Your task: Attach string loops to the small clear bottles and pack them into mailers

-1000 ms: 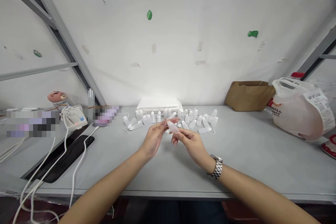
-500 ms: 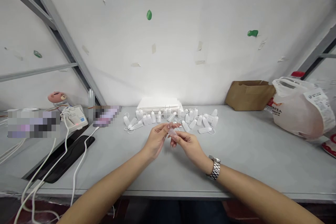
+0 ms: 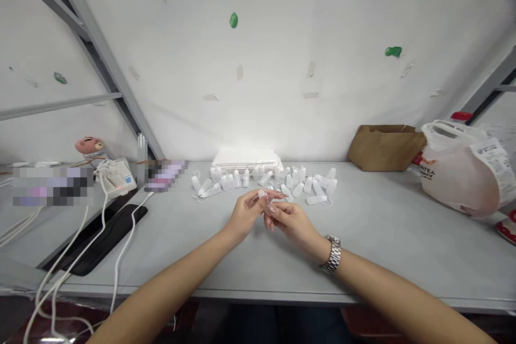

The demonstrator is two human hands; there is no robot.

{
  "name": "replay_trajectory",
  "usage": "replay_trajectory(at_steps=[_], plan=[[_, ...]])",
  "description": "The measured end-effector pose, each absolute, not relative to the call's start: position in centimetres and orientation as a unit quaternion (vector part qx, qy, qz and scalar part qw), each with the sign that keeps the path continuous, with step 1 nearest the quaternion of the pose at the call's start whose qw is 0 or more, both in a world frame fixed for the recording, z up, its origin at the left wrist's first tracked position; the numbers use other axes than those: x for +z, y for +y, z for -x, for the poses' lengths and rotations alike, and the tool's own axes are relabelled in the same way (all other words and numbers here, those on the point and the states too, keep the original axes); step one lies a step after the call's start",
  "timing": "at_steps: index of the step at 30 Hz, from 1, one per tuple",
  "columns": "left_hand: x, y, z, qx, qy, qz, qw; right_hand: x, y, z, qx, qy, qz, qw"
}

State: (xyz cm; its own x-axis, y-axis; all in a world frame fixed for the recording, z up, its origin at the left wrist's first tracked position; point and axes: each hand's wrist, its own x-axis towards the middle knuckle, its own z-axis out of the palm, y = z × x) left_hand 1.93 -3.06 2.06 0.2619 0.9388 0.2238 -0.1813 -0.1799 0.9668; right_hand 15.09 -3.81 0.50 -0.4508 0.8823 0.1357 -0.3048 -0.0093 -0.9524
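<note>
- Two bare hands, the left hand [image 3: 244, 216] and the right hand [image 3: 297, 226], meet above the flat grey counter [image 3: 395, 247], midway between its left and right sides.
- Pinched between them is a small translucent white plastic piece [image 3: 262, 194], probably a squeeze bottle; fingers cover most of it. The left thumb and fingers close around the exposed end, while the right thumb presses toward its index finger from the other side.
- It sits raised off the counter, between the near edge and the scattered small white plastic bottles with thin looped strips [image 3: 246, 178].
- Smooth plastic could slip if either pinch loosens or the two pull unevenly; a round body might then roll toward the counter's near edge.
- Pressing too hard could dent the wall, if it is as thin and soft as it looks.
- Reaching too far toward the far edge could topple the upright bottles in front of the low white stack of flat pieces [image 3: 244, 157].
- Its pale rounded end points upward and toward the far edge, perhaps slightly left.
- Its long axis seems tilted, running back toward the near right corner, but the covered part leaves the exact angle impossible to tell.
</note>
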Motion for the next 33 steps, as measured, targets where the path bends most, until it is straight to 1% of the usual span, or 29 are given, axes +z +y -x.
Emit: replay_trajectory(at_steps=[5, 10, 12, 18, 21, 24, 27, 31, 33], plan=[[2.4, -3.0, -1.8, 0.49, 0.32, -0.577, 0.57, 0.9, -3.8, -15.2, 0.676, -0.526, 0.261, 0.446], [3.0, -3.0, -1.3, 0.508, 0.325, -0.588, 0.539, 1.4, -3.9, -15.5, 0.679, -0.515, 0.256, 0.457], [2.9, -2.7, -1.1, 0.522, 0.329, -0.568, 0.545, 1.5, -3.9, -15.6, 0.678, -0.508, 0.262, 0.463], [2.7, -1.0, -0.2, 0.564, 0.269, -0.385, 0.679, 1.7, -3.6, -16.2, 0.657, -0.499, 0.285, 0.489], [2.9, -0.6, 0.3, 0.559, 0.26, -0.354, 0.704, 1.5, -3.2, -16.5, 0.643, -0.493, 0.292, 0.507], [3.0, -0.8, 0.4, 0.551, 0.261, -0.362, 0.705, 1.4, -3.0, -16.6, 0.63, -0.491, 0.302, 0.521], [2.9, -1.1, 0.2, 0.539, 0.307, -0.413, 0.667, 1.3, -3.0, -16.7, 0.611, -0.505, 0.32, 0.519], [2.8, -1.5, -0.1, 0.524, 0.394, -0.551, 0.516, 1.1, -2.9, -16.7, 0.585, -0.527, 0.333, 0.519], [2.7, -1.7, -0.3, 0.508, 0.41, -0.592, 0.472, 0.9, -2.9, -16.7, 0.575, -0.534, 0.339, 0.519]])
